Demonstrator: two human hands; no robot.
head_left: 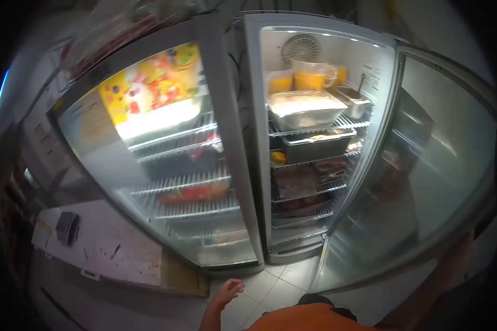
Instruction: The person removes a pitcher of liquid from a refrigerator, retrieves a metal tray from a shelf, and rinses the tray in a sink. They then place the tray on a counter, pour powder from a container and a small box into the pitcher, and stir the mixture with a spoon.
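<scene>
An upright fridge (254, 138) stands ahead with its glass door (392, 193) swung wide to the right. My right forearm (447, 270) reaches up to the door's outer edge; the fingers there are lost in shadow, so their grip cannot be made out. Low in front of the fridges, my left hand (230, 289) hangs with loosely bent fingers and nothing in it. On the top shelf are a clear jug of orange liquid (310, 77), a foil-like tray with pale contents (306, 107) and a metal container (354, 102). A dark tub (317, 146) sits one shelf below.
A second glass-door fridge (176, 149) with a fruit picture stands shut on the left. Beside it is a low white chest (105, 248) bearing a small dark box (67, 228). Packaged food (295, 185) lies on lower shelves. Tiled floor (259, 287) runs below.
</scene>
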